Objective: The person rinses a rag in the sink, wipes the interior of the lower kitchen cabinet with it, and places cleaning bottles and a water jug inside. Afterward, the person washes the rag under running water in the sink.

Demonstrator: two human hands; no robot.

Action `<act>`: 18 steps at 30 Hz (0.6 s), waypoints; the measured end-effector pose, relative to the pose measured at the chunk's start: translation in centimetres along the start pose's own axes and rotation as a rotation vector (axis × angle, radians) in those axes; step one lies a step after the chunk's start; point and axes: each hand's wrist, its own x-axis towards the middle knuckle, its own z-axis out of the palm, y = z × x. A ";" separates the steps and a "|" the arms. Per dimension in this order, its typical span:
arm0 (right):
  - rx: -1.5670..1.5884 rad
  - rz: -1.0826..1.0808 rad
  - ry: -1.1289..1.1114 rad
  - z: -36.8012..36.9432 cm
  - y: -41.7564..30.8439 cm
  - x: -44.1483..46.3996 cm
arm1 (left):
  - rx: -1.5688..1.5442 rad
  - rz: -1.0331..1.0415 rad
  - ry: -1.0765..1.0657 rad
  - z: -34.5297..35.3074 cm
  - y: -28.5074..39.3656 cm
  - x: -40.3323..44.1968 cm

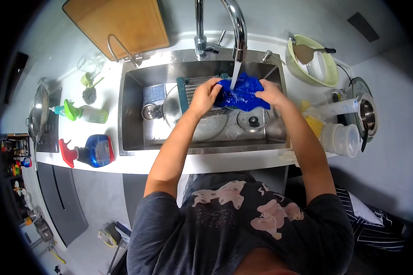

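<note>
The white countertop (114, 101) held an inset steel sink (202, 151). On its left were a blue bottle (100, 150) with a red spray head, a clear bottle (95, 114) with a green head, and a dark scrubber (89, 96); a brown board (117, 25) stood at the rear. On its right were a pale green basket (295, 68) and translucent plastic containers (347, 140).

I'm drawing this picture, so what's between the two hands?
In the head view, a limp blue thing, perhaps a cloth, stretches from the left hand to the right hand, with water pouring onto it.
</note>
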 end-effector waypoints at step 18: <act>0.623 -0.173 0.294 9.6 -4.9 -2.5 | -1.375 -0.791 -0.170 6.7 -6.8 -0.2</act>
